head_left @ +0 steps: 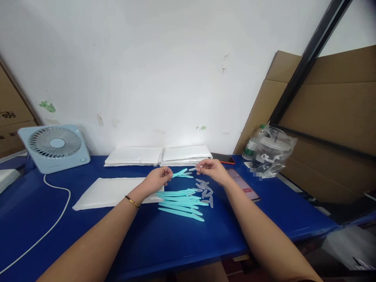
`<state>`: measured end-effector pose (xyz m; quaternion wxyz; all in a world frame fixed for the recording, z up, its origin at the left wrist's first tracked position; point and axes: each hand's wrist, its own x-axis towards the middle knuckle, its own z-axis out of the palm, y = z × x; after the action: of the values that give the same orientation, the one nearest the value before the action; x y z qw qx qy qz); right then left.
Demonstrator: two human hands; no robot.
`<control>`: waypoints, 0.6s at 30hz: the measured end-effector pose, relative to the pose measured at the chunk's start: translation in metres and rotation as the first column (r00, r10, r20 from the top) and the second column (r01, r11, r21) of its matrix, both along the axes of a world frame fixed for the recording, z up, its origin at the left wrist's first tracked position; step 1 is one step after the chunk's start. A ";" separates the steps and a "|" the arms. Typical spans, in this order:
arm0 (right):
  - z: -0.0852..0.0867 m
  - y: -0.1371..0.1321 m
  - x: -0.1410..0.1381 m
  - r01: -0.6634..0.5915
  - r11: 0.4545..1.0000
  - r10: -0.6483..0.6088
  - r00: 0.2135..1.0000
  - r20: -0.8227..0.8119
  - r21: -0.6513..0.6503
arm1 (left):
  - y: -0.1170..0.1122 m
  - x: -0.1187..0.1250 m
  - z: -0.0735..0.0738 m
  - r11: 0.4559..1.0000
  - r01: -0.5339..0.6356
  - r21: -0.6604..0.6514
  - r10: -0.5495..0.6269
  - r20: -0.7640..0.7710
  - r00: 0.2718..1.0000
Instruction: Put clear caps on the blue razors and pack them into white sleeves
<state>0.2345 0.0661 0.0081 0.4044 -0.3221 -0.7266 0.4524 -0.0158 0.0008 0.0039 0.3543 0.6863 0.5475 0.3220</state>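
Note:
My left hand [158, 178] is closed in a pinch on a teal plastic stick [179, 172], held just above the blue table [164, 239]. A ring and a gold bracelet show on that hand and wrist. My right hand [212, 169] is pinched on a small clear cap [192, 169], close to the tip of the teal stick. Below the hands lies a pile of several teal sticks [180, 201]. Several loose clear caps [205, 190] lie to the right of the pile.
Flat white bags [108, 192] lie at my left, more white stacks [158, 155] by the wall. A light-blue fan [54, 147] with a white cable stands far left. Two phones [243, 186] lie at right. A plastic bag and bottle [272, 150] sit before cardboard sheets.

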 end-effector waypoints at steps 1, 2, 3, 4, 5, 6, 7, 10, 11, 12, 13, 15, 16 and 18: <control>0.000 -0.001 0.000 -0.011 1.000 0.011 1.000 -0.008 -0.008 | 0.000 -0.001 0.001 1.000 -0.008 0.013 0.008 -0.012 1.000; 0.000 -0.001 0.000 -0.020 1.000 0.019 1.000 -0.017 -0.014 | -0.001 -0.001 0.002 0.999 -0.018 0.029 0.019 -0.033 0.999; -0.001 -0.002 0.000 -0.025 1.000 0.025 0.999 -0.024 -0.015 | -0.001 -0.002 0.003 0.999 -0.025 0.045 0.027 -0.057 0.998; -0.001 -0.002 -0.001 -0.026 1.000 0.026 0.999 -0.027 -0.006 | -0.001 -0.002 0.004 0.998 -0.030 0.059 0.034 -0.078 0.996; -0.002 -0.002 -0.001 -0.023 1.000 0.024 0.999 -0.028 0.016 | -0.001 -0.003 0.004 0.997 -0.034 0.071 0.040 -0.095 0.995; -0.003 -0.002 -0.002 -0.017 0.999 0.018 1.000 -0.025 0.051 | -0.001 -0.003 0.005 0.996 -0.035 0.078 0.043 -0.106 0.993; -0.004 -0.001 -0.003 -0.010 0.995 0.012 1.000 -0.017 0.095 | -0.001 -0.003 0.005 0.996 -0.035 0.080 0.044 -0.115 0.992; -0.006 0.000 -0.003 0.007 0.973 -0.012 1.000 0.020 0.231 | -0.001 -0.003 0.005 0.997 -0.022 0.077 0.032 -0.134 0.990; -0.006 -0.001 -0.003 0.007 0.965 -0.016 0.999 0.032 0.262 | -0.001 -0.003 0.005 0.997 -0.016 0.075 0.026 -0.137 0.990; -0.006 -0.001 -0.003 0.004 0.958 -0.017 0.999 0.042 0.286 | -0.001 -0.003 0.004 0.997 -0.011 0.072 0.021 -0.140 0.990; -0.007 -0.001 -0.004 -0.002 0.953 -0.014 0.999 0.051 0.304 | -0.001 -0.003 0.004 0.998 -0.009 0.069 0.019 -0.142 0.990; -0.007 -0.003 -0.007 -0.017 0.944 -0.005 0.998 0.067 0.331 | 0.000 -0.003 0.002 0.998 -0.008 0.055 0.016 -0.142 0.990; -0.008 -0.004 -0.009 -0.029 0.940 0.003 0.997 0.076 0.340 | 0.000 -0.002 0.001 0.999 -0.003 0.046 0.010 -0.140 0.990; -0.008 -0.007 -0.013 -0.056 0.934 0.024 0.995 0.093 0.353 | 0.001 -0.001 0.000 1.000 0.011 0.025 -0.008 -0.133 0.991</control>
<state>0.2212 0.0590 -0.0002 0.4145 -0.2484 -0.8198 0.3074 -0.0167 0.0013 0.0035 0.3096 0.7134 0.5624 0.2811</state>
